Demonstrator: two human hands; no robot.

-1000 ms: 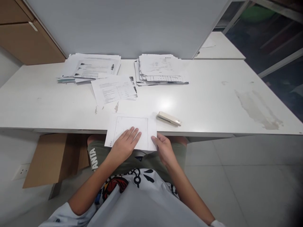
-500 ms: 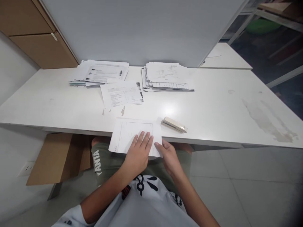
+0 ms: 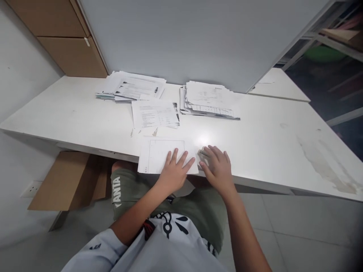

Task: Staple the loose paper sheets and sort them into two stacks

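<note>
A thin stack of white paper sheets [image 3: 159, 154] lies at the front edge of the desk, overhanging it slightly. My left hand [image 3: 174, 172] rests flat on the stack's right part, fingers spread. To the right of the sheets my right hand [image 3: 219, 168] reaches over a light-coloured stapler [image 3: 203, 153]. Its thumb is on the near side and the fingers are bent over the far side, apart from each other. Most of the stapler is hidden under that hand, and a closed grip does not show.
Two paper piles stand at the back of the white desk [image 3: 263, 139], a left pile [image 3: 136, 88] and a right pile [image 3: 208, 96]. Loose printed sheets [image 3: 154, 115] lie before the left one. A grey panel [image 3: 198, 41] rises behind. An open cardboard box [image 3: 61, 181] sits below left.
My right hand has let go of the sheets' right edge and moved right, over the stapler. My left hand stays on the sheets, which now lie further onto the desk. The view has shifted slightly.
</note>
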